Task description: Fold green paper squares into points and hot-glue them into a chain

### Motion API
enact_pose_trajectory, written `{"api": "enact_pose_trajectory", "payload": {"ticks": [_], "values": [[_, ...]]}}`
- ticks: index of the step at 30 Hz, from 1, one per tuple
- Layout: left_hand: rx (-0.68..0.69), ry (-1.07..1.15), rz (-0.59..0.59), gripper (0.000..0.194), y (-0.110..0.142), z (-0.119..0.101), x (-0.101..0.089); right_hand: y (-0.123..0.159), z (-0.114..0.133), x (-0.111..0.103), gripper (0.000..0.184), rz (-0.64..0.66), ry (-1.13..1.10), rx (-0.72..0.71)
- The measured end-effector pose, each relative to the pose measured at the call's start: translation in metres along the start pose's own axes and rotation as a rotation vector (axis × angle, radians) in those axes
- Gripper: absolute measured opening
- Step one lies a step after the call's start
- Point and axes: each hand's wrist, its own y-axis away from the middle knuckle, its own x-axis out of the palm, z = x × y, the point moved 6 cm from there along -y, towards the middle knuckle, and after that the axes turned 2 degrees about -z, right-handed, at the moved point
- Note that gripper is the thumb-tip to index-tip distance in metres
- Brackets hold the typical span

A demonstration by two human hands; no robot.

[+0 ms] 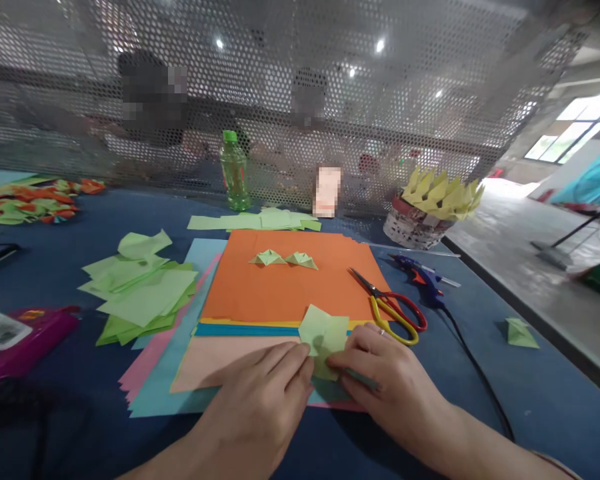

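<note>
The left hand [275, 393] and the right hand [390, 380] pinch one light green paper [325, 337] between them, fingertips on its left and right lower edges. It lies low over the front part of the paper stack, partly folded, with flaps standing at the top. I judge it is very light and thin, soft enough to bend but able to keep a crease; it can tear or slip if pulled. It is best to take it by the edges, flat between thumb and finger.

Under it, the orange sheets [290, 287] look smooth and matte, with straight edges. On them rest two small folded pieces [269, 258], pointed and ridged. At the right, the scissors [395, 303] have dark metal blades and glossy red and yellow handles. Beside them is the blue glue gun [420, 277] with a black cord. To the left, loose green squares [150, 287] make an uneven pile on the dark blue surface [165, 440].
</note>
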Motion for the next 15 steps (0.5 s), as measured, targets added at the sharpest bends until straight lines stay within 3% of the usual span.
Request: {"api": "enact_pose_trajectory", "payload": {"ticks": [5, 11, 15], "values": [[0.032, 0.023, 0.016, 0.035, 0.0010, 0.0011, 0.0026, -0.0023, -0.0047, -0.0034, 0.036, -0.024, 0.003, -0.003], [0.058, 0.014, 0.010, 0.034, -0.0008, -0.0001, 0.0002, -0.0038, -0.0074, -0.0033, 0.018, 0.038, -0.080, -0.004], [0.042, 0.037, -0.002, 0.037, -0.0025, -0.0024, -0.0047, -0.0034, -0.0099, 0.0001, 0.011, 0.073, -0.189, 0.088]]}}
